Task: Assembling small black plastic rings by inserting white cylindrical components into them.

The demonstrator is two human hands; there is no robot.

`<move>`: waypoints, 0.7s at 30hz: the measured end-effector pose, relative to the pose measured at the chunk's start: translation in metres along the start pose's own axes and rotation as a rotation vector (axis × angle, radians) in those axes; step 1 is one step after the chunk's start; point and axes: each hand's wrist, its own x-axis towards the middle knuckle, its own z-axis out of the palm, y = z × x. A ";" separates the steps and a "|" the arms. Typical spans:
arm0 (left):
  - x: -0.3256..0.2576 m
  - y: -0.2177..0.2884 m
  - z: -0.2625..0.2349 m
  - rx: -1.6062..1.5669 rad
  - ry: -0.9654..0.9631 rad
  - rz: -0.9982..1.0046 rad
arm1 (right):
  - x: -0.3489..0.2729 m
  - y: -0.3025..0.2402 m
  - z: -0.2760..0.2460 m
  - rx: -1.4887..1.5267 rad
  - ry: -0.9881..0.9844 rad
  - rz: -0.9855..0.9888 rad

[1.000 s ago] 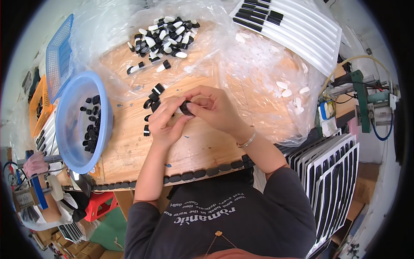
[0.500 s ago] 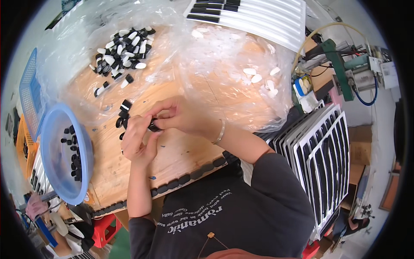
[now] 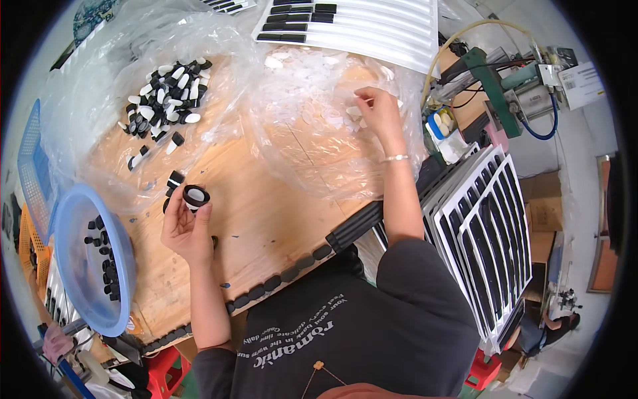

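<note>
My left hand (image 3: 188, 229) grips a round black cap (image 3: 197, 187) between thumb and fingers; its open end faces up and shows a pale inside. Beside those fingers, small black caps with a white band (image 3: 175, 179) lie on the wooden table. My right hand (image 3: 380, 112) reaches far out over clear plastic sheeting. Its thumb and forefinger pinch together just above scattered white oval pieces (image 3: 353, 111); anything between them is too small to make out.
A pile of black-and-white caps (image 3: 169, 96) lies on plastic at the back left. The blue basin (image 3: 126, 266) at left holds several black pieces. White ribbed trays (image 3: 372, 26) lie at the back, and filled trays (image 3: 488, 246) stand at right beside a green-framed machine (image 3: 492, 86).
My right hand has left the black cap and moved far out to the right, over the white ovals. The left hand keeps the cap, now turned with its open end up.
</note>
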 end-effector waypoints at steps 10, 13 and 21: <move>-0.003 -0.006 -0.001 0.022 -0.058 0.000 | -0.004 -0.025 0.035 0.092 -0.356 -0.101; -0.003 -0.008 -0.001 0.011 -0.064 0.013 | -0.006 -0.023 0.050 0.001 -0.289 -0.134; 0.002 0.001 0.005 -0.213 -0.174 0.088 | -0.016 -0.050 0.052 -0.088 -0.309 -0.110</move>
